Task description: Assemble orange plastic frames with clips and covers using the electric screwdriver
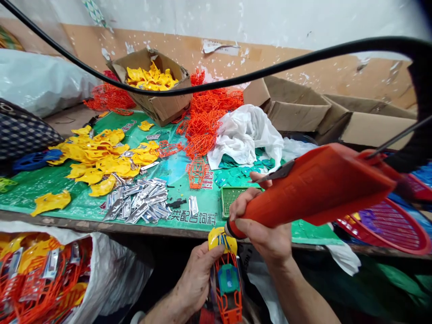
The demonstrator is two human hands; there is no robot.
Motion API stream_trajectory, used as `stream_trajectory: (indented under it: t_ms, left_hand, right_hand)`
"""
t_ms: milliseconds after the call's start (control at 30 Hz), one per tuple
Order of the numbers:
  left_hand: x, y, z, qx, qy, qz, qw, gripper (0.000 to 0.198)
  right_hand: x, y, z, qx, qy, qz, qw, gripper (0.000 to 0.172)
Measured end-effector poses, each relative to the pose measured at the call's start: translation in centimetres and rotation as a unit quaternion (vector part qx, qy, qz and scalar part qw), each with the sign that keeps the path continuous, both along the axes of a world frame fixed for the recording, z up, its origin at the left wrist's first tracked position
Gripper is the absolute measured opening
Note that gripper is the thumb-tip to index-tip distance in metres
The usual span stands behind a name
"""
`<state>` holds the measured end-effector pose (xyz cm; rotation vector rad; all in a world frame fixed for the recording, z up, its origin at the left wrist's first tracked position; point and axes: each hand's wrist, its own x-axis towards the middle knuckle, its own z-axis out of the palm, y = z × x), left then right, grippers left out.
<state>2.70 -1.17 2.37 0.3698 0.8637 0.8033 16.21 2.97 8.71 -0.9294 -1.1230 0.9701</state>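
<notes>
My left hand (pixel 199 272) is closed on a toy car body (pixel 228 281) with an orange lattice frame, a teal middle piece and a yellow front cover (pixel 221 240). My right hand (pixel 266 236) wraps round a red electric screwdriver (pixel 310 189), held slanting. Its black tip meets the yellow cover near the right edge; the exact contact point is hidden. On the table ahead lie a heap of silver stickered strips (pixel 138 201), yellow covers (pixel 101 153) and a single orange frame (pixel 197 172). A small green basket (pixel 227 202) stands just behind my right hand.
A cardboard box (pixel 165 105) of yellow covers stands at the back beside piled orange frames (pixel 207 117). A white bag (pixel 245 135) rests on teal pieces. A sack (pixel 111 270) of mixed parts sits lower left. A red basket (pixel 394 225) is at right. A black cable (pixel 216 85) crosses above.
</notes>
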Motion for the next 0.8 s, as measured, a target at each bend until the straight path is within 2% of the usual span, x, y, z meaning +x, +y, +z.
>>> stream_trajectory:
  t_ms: [167,367,567,800]
  left_hand:
    - [-0.01,-0.03,-0.25,-0.003,-0.004,0.002,1.0,0.03]
    - [-0.08,-0.07,-0.55,-0.005,-0.006,0.005,1.0,0.03]
    - [0.02,-0.01,-0.21,-0.004,0.005,0.003,1.0,0.034]
    - [0.0,-0.15,-0.21,-0.001,0.009,0.001,1.0,0.032]
  right_hand:
    - [-0.21,0.1,-0.13,0.0,0.006,-0.004,1.0,0.027]
    - [-0.21,0.23,-0.28,0.014,-0.002,0.011,1.0,0.02]
    - [-0.22,0.23,-0.22,0.003,-0.016,0.0,1.0,0.022]
    - [-0.49,0.22,0.04,0.0,-0.036,-0.004,0.999,0.012]
